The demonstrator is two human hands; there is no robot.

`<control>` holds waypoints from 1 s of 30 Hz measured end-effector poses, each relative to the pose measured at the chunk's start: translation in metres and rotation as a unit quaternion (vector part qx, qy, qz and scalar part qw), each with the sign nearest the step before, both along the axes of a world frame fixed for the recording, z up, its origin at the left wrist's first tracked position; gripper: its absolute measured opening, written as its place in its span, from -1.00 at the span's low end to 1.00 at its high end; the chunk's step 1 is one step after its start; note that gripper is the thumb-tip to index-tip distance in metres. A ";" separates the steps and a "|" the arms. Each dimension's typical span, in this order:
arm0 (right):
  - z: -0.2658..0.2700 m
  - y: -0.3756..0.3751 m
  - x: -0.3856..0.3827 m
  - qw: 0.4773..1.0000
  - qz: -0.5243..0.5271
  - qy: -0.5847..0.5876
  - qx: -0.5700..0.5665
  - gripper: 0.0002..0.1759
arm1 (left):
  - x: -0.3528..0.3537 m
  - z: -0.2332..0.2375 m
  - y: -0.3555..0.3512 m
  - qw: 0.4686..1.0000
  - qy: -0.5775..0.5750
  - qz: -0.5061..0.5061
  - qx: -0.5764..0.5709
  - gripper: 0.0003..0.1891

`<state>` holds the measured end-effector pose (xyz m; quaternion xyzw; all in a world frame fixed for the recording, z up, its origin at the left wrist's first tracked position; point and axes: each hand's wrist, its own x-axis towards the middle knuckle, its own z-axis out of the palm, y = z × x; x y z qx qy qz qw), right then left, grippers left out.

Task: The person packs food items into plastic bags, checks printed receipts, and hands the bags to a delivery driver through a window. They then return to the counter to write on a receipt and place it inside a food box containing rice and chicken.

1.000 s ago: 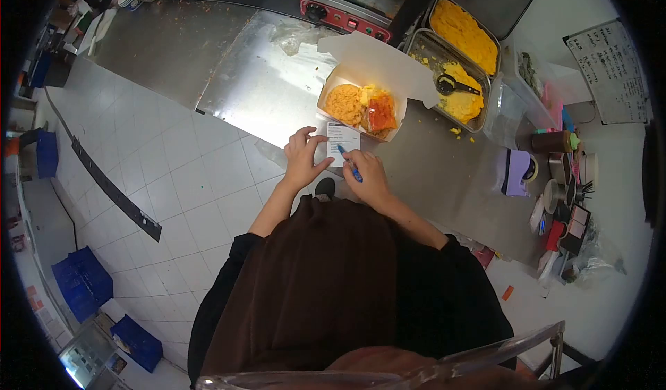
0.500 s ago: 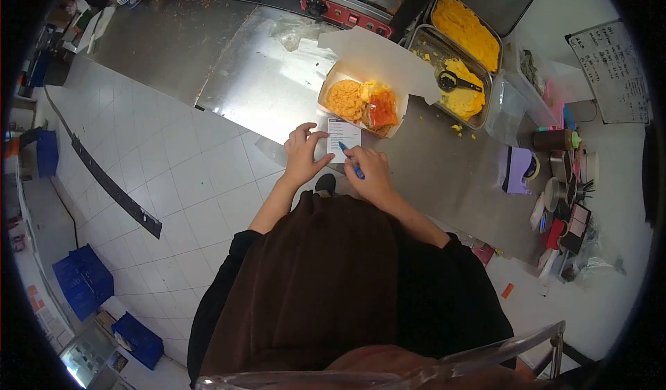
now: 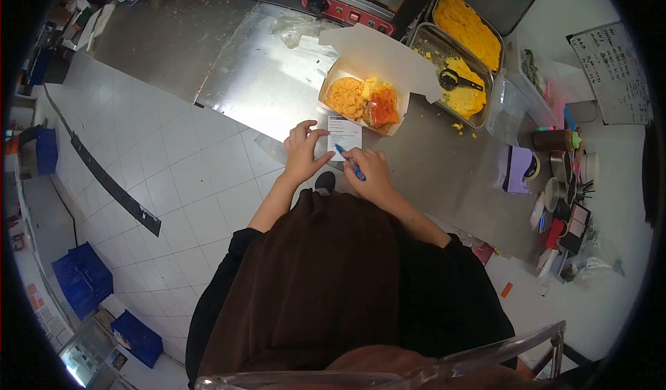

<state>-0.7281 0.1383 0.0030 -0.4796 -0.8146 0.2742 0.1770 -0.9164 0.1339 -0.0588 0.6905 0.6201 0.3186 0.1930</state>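
A blue pen (image 3: 359, 173) is gripped in my right hand (image 3: 372, 175), its tip on the lower left part of a small printed paper slip (image 3: 350, 140). The slip lies at the front edge of the steel counter. My left hand (image 3: 302, 153) rests at the slip's left side, fingers apart, the fingertips and thumb at its edge. Just beyond the slip stands an open takeaway box (image 3: 324, 93). Inside are orange rice (image 3: 345, 97), yellow pieces (image 3: 374, 86) and a clear packet with red-orange contents (image 3: 383, 107).
Metal pans of yellow food (image 3: 466, 30) stand at the back right, a black scoop (image 3: 459, 80) in the nearer one. Crumpled clear plastic (image 3: 298, 29) lies near the red control panel (image 3: 347, 14). A purple tape dispenser (image 3: 518, 170) and bottle (image 3: 553, 140) are at right.
The pen tip has shifted slightly left and toward me on the slip. My left hand stays in nearly the same place.
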 end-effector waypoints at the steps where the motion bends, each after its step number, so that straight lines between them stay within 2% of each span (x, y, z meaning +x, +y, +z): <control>1: 0.000 0.000 0.000 1.000 0.010 -0.001 -0.003 -0.81 | 0.000 0.000 0.000 1.000 0.000 0.001 0.001 -0.49; 7: 0.000 0.000 0.003 1.000 -0.013 -0.015 0.022 -0.81 | 0.000 0.000 0.000 1.000 0.003 0.003 0.001 -0.50; 13: -0.002 -0.002 0.005 1.000 0.024 -0.010 -0.002 -0.81 | 0.001 0.002 -0.001 1.000 -0.002 0.004 -0.008 -0.51; 18: 0.007 -0.005 0.008 1.000 -0.013 0.009 0.013 -0.81 | 0.000 0.000 -0.001 1.000 0.005 0.005 -0.004 -0.51; 22: 0.000 -0.009 0.005 0.999 0.001 0.012 0.038 -0.80 | 0.000 0.000 -0.001 1.000 -0.007 0.002 0.002 -0.51; 25: 0.003 -0.008 0.011 0.999 0.043 -0.015 -0.004 -0.79 | 0.001 0.002 0.000 1.000 -0.006 0.001 0.004 -0.51; 28: 0.008 -0.001 0.011 0.999 0.013 -0.049 0.017 -0.76 | 0.000 0.001 -0.001 1.000 0.006 0.003 0.004 -0.50; 30: -0.001 0.005 0.007 0.995 0.044 -0.051 0.076 -0.71 | 0.000 0.003 -0.001 1.000 0.008 -0.002 0.004 -0.49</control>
